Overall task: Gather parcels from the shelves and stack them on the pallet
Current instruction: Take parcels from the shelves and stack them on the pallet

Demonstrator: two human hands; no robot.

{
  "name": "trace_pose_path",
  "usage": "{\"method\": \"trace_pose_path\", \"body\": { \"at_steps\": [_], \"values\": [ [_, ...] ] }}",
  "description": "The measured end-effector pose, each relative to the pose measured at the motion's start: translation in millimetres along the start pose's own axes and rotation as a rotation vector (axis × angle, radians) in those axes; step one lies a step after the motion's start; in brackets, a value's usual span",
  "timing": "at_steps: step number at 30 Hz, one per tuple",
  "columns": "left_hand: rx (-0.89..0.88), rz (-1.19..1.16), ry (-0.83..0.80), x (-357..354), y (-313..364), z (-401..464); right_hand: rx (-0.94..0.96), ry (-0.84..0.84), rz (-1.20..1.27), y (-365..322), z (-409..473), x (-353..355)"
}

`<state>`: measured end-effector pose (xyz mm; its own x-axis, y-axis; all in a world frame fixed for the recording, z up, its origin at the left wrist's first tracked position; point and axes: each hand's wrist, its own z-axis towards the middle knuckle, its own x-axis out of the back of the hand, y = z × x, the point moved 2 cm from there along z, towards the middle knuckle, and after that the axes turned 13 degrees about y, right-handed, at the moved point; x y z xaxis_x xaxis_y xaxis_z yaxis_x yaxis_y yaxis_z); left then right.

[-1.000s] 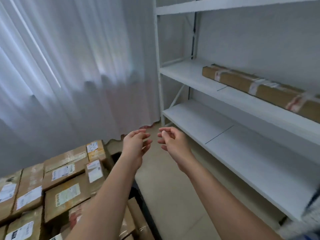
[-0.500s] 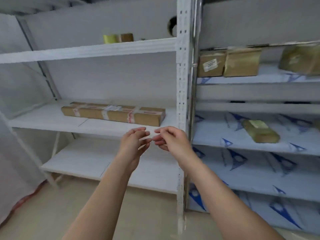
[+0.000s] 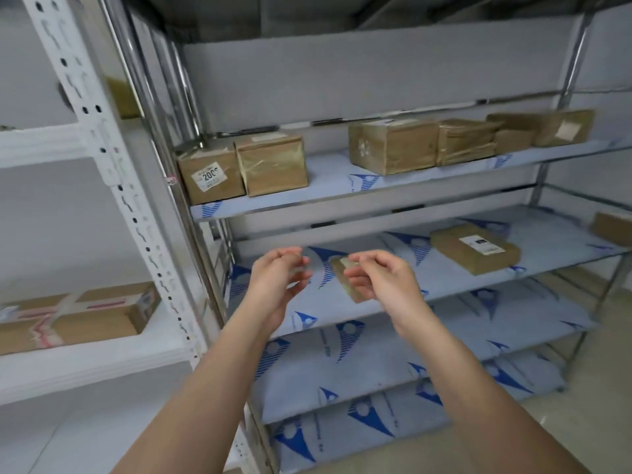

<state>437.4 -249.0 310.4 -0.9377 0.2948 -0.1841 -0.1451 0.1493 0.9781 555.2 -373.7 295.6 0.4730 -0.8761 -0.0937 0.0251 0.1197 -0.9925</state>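
My left hand [image 3: 277, 282] and my right hand [image 3: 379, 285] are raised side by side before a metal rack, fingers loosely curled, holding nothing. Just behind them a small brown parcel [image 3: 340, 275] lies on the middle shelf [image 3: 444, 285], partly hidden by my right fingers. A flat parcel with a white label [image 3: 475, 249] lies further right on that shelf. On the upper shelf [image 3: 328, 186] stand a labelled box [image 3: 210, 174], a taped box [image 3: 272, 164] and several more parcels [image 3: 393, 145]. The pallet is out of view.
A white rack [image 3: 113, 186] stands at the left with a long taped parcel [image 3: 75, 314] on its shelf. The metal rack's lower shelves [image 3: 342, 371] carry a blue-printed cover. Another parcel [image 3: 614, 227] shows at the right edge. Beige floor lies below right.
The view has swung right, from the pallet and curtain past the white rack to the metal rack. Both hands stay raised together in front of me, holding nothing.
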Motion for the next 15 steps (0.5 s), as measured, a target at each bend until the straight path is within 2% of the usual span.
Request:
{"method": "trace_pose_path", "body": {
  "at_steps": [3, 5, 9, 12, 15],
  "values": [
    [-0.093, -0.009, -0.009, -36.0, 25.5, 36.5, 0.059, 0.038, 0.003, -15.6, 43.3, -0.4],
    [-0.172, -0.030, 0.049, -56.0, 43.9, 65.6, 0.102, 0.051, -0.009, -30.1, 72.0, -7.9],
    [-0.390, 0.079, 0.375, -78.7, 76.7, 125.0, 0.119, 0.028, 0.000, -54.6, 129.2, -38.6],
    [-0.479, 0.152, 0.615, -83.4, 90.8, 154.3, 0.114, -0.002, 0.032, -61.8, 167.3, -63.8],
    [-0.566, 0.194, 0.699, -80.7, 95.3, 177.3, 0.108, -0.030, 0.070, -62.6, 198.4, -87.5]
  ]
}}
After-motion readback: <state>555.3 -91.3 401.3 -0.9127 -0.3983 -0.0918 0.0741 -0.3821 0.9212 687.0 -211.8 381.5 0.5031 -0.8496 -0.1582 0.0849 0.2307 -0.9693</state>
